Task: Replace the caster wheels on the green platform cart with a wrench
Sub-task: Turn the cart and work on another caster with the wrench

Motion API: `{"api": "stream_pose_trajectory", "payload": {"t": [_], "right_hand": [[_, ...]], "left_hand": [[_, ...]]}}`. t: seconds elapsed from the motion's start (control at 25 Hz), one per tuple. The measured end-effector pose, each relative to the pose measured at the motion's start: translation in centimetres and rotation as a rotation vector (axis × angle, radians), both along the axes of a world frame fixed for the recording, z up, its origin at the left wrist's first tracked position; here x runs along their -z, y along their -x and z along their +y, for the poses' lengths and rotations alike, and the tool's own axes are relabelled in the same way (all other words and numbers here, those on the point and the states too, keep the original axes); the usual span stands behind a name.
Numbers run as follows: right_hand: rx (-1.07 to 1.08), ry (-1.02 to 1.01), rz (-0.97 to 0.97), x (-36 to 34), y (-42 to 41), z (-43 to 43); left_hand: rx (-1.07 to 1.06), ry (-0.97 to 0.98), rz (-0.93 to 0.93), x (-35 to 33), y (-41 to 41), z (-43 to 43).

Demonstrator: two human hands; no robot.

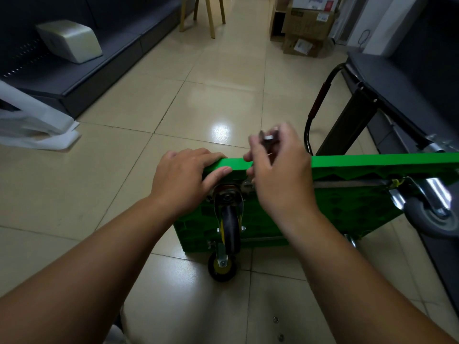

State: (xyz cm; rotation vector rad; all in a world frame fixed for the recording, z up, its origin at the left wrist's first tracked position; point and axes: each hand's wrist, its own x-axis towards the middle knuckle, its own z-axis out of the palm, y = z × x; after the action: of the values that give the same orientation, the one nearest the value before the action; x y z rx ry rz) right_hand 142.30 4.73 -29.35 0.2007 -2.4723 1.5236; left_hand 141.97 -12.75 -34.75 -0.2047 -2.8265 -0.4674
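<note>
The green platform cart (372, 162) stands on its side on the tiled floor, underside toward me. My left hand (183, 177) rests on its top left corner, fingers over the edge, thumb on the underside. My right hand (275, 167) hovers at the top edge and pinches small metal hardware (269, 137), blurred. A black caster wheel (229, 217) is mounted below the left hand. A loose black and yellow caster (221, 265) lies on the floor under it. A grey caster (429, 214) sits at the right. I see no wrench.
The cart's black folded handle (320, 100) reaches away on the right beside a dark bench (397, 78). A dark sofa with a beige cushion (72, 40) runs along the left, white foam sheets (37, 127) in front. Cardboard boxes (308, 23) and wooden chair legs (208, 16) stand far back.
</note>
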Motion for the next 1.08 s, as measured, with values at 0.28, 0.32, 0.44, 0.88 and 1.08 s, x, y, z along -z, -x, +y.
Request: {"api": "stream_pose_trajectory", "payload": {"t": [0.28, 0.32, 0.44, 0.88, 1.08], "right_hand": [[-0.293, -0.237, 0.126, -1.0, -2.3, -1.2], [-0.305, -0.059, 0.068, -1.2, -2.6, -0.3], [-0.265, 0.439, -0.212, -1.0, -3.2, 3.4], [-0.139, 0.620, -0.356, 4.5, -3.5, 10.0], [-0.032, 0.420, -0.155, 5.3, -3.0, 9.9]], "left_hand": [[-0.036, -0.041, -0.016, -0.5, -0.2, 0.3], [-0.023, -0.052, -0.010, -0.4, -0.3, 0.3], [0.011, -0.033, -0.003, -0.3, -0.2, -0.1], [-0.009, -0.039, -0.020, -0.2, -0.1, 0.1], [-0.011, -0.040, -0.008, -0.2, -0.1, 0.2]]}}
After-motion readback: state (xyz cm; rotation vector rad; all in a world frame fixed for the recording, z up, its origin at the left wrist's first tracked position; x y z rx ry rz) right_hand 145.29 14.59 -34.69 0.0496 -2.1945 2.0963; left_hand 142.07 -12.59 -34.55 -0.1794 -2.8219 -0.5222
